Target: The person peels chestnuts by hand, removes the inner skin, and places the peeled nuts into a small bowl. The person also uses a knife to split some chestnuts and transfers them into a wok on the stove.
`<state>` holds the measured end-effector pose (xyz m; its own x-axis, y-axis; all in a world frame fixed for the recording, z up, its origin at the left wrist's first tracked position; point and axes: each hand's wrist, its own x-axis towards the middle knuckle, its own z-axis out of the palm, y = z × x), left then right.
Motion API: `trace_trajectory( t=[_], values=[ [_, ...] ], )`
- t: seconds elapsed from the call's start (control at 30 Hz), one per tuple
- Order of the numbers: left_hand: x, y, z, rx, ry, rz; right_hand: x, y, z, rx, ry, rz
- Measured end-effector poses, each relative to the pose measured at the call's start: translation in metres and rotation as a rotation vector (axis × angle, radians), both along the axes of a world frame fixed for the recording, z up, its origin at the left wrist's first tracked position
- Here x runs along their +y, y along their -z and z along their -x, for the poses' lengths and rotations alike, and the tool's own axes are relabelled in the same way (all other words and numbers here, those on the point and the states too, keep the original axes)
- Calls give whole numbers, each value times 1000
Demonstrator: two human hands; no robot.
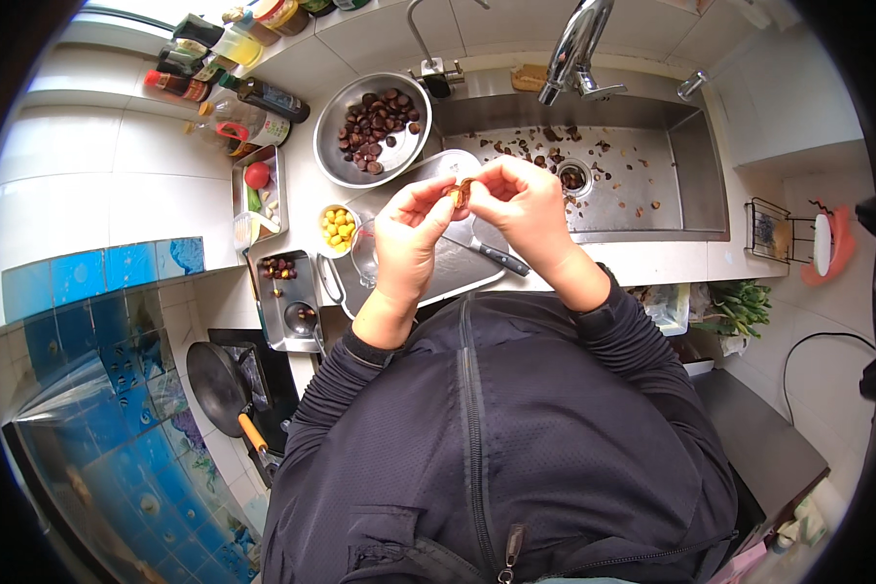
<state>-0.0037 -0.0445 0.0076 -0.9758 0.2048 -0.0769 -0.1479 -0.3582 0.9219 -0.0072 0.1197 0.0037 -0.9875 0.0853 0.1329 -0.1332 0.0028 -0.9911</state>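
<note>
Between the fingertips of my left hand [409, 237] is a partly peeled chestnut [454, 194], its yellow flesh showing. My right hand [529, 201] pinches the brown shell on its right side. Both hands are above a steel cutting board [438, 276], where a knife with a black handle [504, 260] lies. Left of my left hand, peeled yellow chestnuts [338, 228] fill a small white bowl. Dark unpeeled chestnuts [379, 124] lie in a large steel bowl [328, 162] beyond. Shell scraps [547, 157] litter the steel sink [628, 230] and its drain.
A steel tray [274, 332] on the left holds dark chestnuts and a ladle [301, 319]. Behind it, another tray holds a tomato [257, 174] and garlic. Bottles [270, 98] line the left wall. A chrome faucet [578, 51] overhangs the sink. A wok [219, 387] sits lower left.
</note>
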Motion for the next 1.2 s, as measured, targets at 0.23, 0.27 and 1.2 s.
trace_trajectory(
  t=[0.23, 0.27, 1.2],
  values=[
    [2, 1, 5, -205, 7, -239, 66, 44, 24, -166, 247, -678],
    [5, 2, 5, -209, 16, -252, 69, 49, 22, -93, 279, -807],
    [42, -1, -15, -38, -128, 121, 29, 6, -12, 117, 30, -91]
  ],
)
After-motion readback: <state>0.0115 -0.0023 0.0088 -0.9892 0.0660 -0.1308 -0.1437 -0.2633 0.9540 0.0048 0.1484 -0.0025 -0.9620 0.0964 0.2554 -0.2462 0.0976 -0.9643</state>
